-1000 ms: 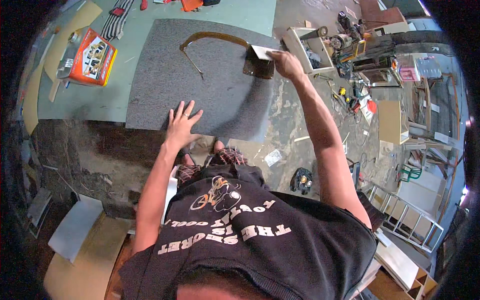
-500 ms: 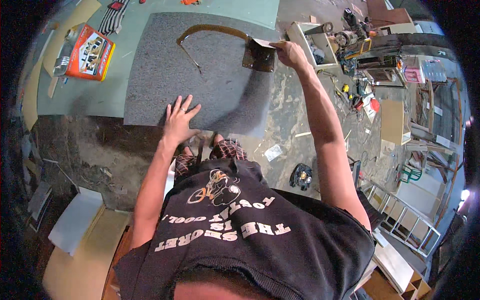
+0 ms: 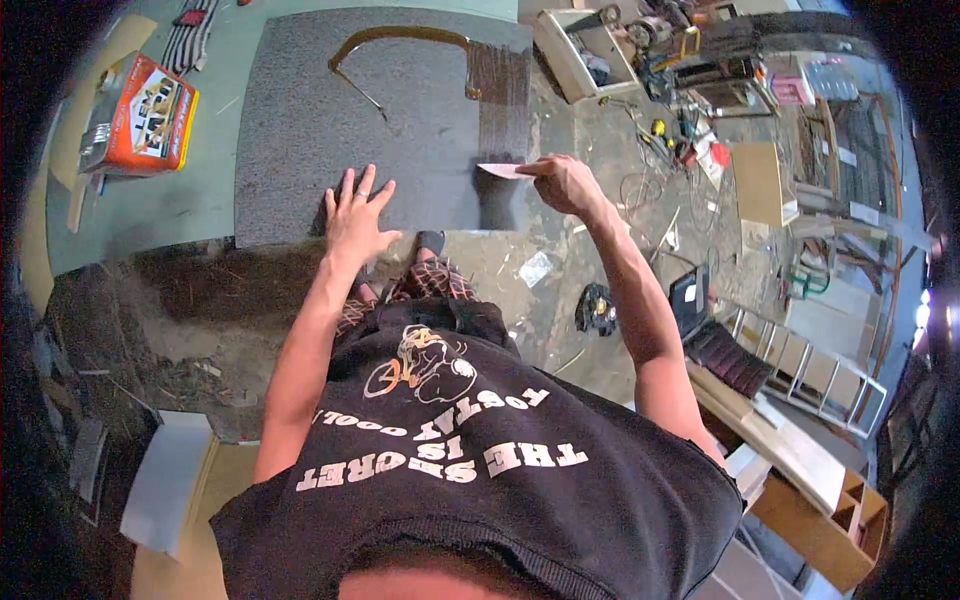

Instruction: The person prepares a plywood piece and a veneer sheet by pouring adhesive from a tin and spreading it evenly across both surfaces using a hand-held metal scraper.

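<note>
A grey sheet (image 3: pixel 290 130) lies on the green tabletop, bearing a curved line of glossy brown glue (image 3: pixel 400 36). Along its right side a band of that glue is spread thin in streaks. My right hand (image 3: pixel 568 187) grips a thin, pale flat spreader (image 3: pixel 503 171), whose edge meets the sheet at the lower end of this band. My left hand (image 3: pixel 355 210) rests flat on the sheet's near edge with fingers spread, holding nothing.
An orange-and-red metal can (image 3: pixel 140 115) stands on the green tabletop (image 3: pixel 215 100) at left. Right of the table, the floor carries a wooden drawer box (image 3: pixel 590 60), tools and cords. Farther right are a metal ladder (image 3: pixel 815 375) and wooden boards.
My right hand has drawn the spreader toward me along the sheet's right side. The thick glue patch there is now a thin streaked band. My left hand stays on the sheet.
</note>
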{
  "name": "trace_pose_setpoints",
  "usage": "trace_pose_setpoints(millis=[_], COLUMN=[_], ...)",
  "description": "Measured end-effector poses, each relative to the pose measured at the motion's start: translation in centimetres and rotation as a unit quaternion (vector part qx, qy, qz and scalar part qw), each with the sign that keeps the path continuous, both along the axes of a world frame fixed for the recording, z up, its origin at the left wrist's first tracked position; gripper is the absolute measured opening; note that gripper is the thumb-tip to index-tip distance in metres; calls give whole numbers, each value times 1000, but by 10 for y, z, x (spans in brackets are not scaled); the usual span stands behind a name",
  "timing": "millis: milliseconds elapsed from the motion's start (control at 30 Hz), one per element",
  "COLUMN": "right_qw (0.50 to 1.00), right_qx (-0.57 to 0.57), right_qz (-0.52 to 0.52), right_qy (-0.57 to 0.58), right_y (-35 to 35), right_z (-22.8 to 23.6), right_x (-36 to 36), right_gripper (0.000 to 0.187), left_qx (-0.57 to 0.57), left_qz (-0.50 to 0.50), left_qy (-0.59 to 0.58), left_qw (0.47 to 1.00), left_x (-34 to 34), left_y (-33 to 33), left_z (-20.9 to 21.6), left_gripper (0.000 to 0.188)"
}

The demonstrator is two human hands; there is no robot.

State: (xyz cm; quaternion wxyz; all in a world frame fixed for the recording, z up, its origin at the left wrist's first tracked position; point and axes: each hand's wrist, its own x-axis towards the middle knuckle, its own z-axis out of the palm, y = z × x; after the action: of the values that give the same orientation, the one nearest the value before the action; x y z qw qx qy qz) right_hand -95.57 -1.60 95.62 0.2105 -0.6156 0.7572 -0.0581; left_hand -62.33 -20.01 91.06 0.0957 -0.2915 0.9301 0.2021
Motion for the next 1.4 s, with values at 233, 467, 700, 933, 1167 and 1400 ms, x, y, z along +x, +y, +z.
trace_pose_setpoints(millis=[233, 467, 700, 933, 1167, 1400], right_qw=[998, 962, 966, 965, 980, 985], right_qx=[-23, 66, -166, -183, -135, -72], right_qz=[-56, -226, -147, -90, 3, -126], right_qy=[-34, -141, -131, 163, 149, 91], right_y=[66, 102, -6, -182, -208, -265], right_z=[12, 34, 171, 26, 25, -8], right_x=[125, 152, 105, 46, 87, -91], right_gripper=[36, 38, 38, 40, 30, 31], left_qx=[-34, -33, -27, -29, 43, 66], left_qz=[-15, -26, -86, -93, -48, -66], left_qy=[-9, -3, -2, 15, -13, 10], left_qw=[999, 999, 996, 995, 998, 996], left_x=[44, 49, 63, 49, 39, 26], left_y=[-11, -16, -27, -29, -35, -44], left_z=[-2, -7, 4, 20, 24, 17], left_gripper=[91, 92, 97, 93, 91, 84])
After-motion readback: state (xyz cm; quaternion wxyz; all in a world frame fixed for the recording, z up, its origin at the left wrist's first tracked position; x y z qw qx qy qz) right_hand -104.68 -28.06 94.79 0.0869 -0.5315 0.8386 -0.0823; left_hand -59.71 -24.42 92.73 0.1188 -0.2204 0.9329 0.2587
